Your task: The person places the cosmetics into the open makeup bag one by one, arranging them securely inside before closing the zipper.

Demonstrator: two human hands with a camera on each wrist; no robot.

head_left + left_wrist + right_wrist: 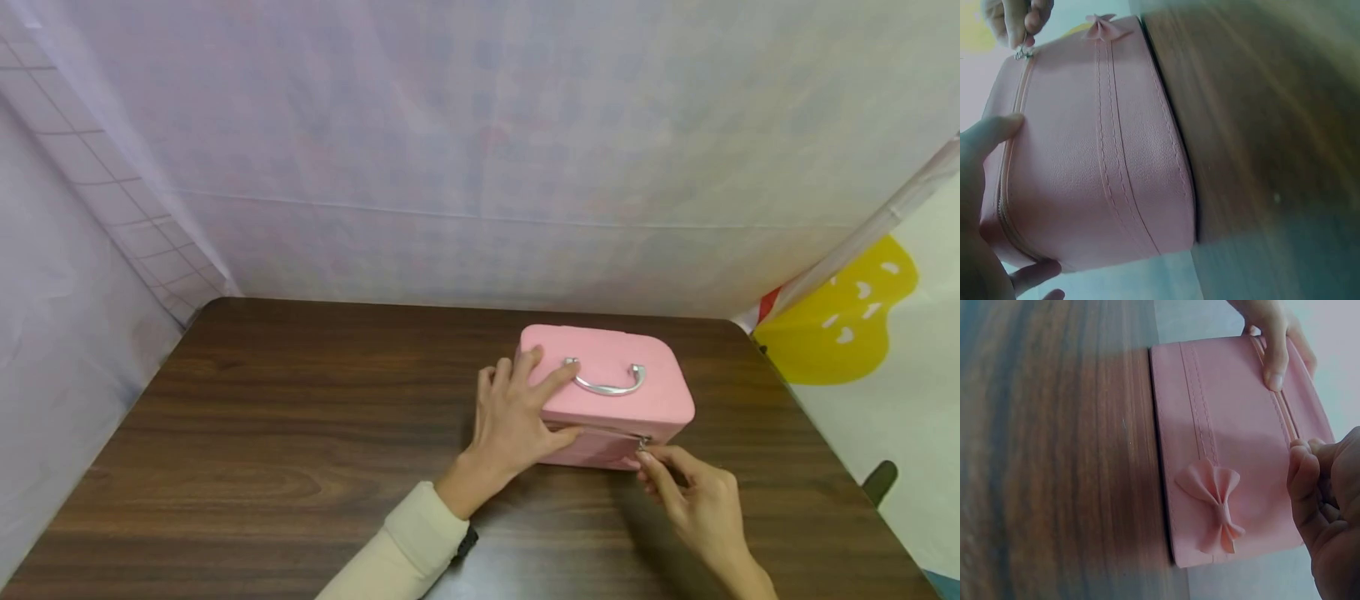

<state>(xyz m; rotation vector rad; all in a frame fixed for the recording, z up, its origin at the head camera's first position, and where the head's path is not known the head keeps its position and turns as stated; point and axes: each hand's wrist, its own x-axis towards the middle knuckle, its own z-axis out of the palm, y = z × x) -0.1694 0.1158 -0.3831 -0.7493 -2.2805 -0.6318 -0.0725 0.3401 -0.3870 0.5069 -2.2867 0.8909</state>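
A pink case (592, 342) with a silver handle (611, 389) on its lid stands on the table. A zipper (1007, 162) runs round it below the lid, and a pink bow (1213, 503) decorates its front. My left hand (510, 417) rests spread over the case's left part, fingers on the lid and left side, thumb on the front by the zipper. At the front right corner, my right hand (701, 500) pinches the small metal zipper pull (642, 443) between thumb and fingers. In the right wrist view, those fingertips hide the pull.
The dark wood-grain table (262, 433) extends left of the case and in front of it. Behind it hangs a pale curtain (480, 150). A white sheet with a yellow shape (855, 325) hangs on the right. Beyond the right edge a dark rounded object (880, 482) shows.
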